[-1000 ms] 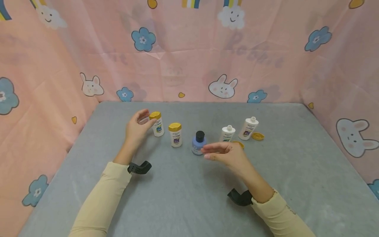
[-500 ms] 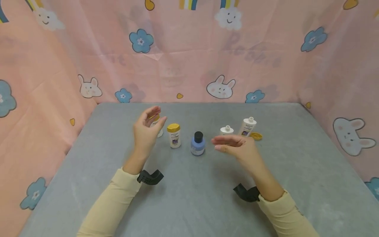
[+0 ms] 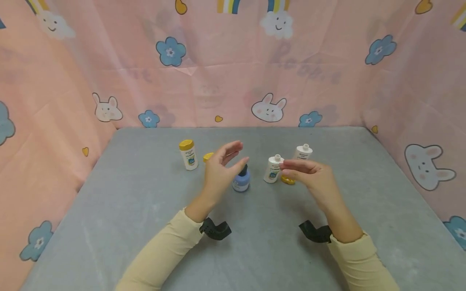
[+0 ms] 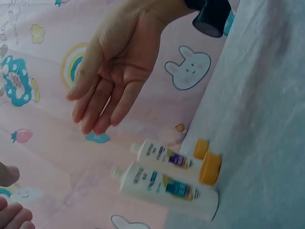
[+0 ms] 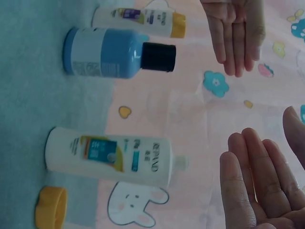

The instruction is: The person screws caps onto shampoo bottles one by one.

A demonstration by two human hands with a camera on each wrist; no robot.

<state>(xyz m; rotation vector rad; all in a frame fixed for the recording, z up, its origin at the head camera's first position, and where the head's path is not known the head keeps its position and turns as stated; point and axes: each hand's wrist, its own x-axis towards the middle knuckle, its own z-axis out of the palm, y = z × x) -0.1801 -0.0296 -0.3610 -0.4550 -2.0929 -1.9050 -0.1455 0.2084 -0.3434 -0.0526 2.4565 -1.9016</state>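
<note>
My left hand (image 3: 222,171) hangs in the air with fingers and thumb apart, holding nothing. From the head it covers much of a white bottle with a yellow cap (image 3: 208,157) and part of a blue bottle (image 3: 241,183) with a black cap. My right hand (image 3: 318,182) is raised too, fingers relaxed and holding nothing. Its fingertips overlap an uncapped white bottle (image 3: 271,173) in the head view; the right wrist view shows a gap between the fingers (image 5: 238,179) and that bottle's neck (image 5: 180,163). Another uncapped white bottle (image 3: 302,152) stands behind, partly hidden.
Farther left stands a white bottle with a yellow cap (image 3: 188,155). One loose yellow cap (image 3: 288,180) lies by the nearer uncapped bottle; a second cap (image 4: 201,148) shows in the left wrist view. A pink printed curtain (image 3: 211,81) surrounds the grey table (image 3: 127,194).
My left hand has moved right, from beside the far left bottle to over the blue one. The right hand has shifted right, away from the blue bottle. The bottles have stayed in place.
</note>
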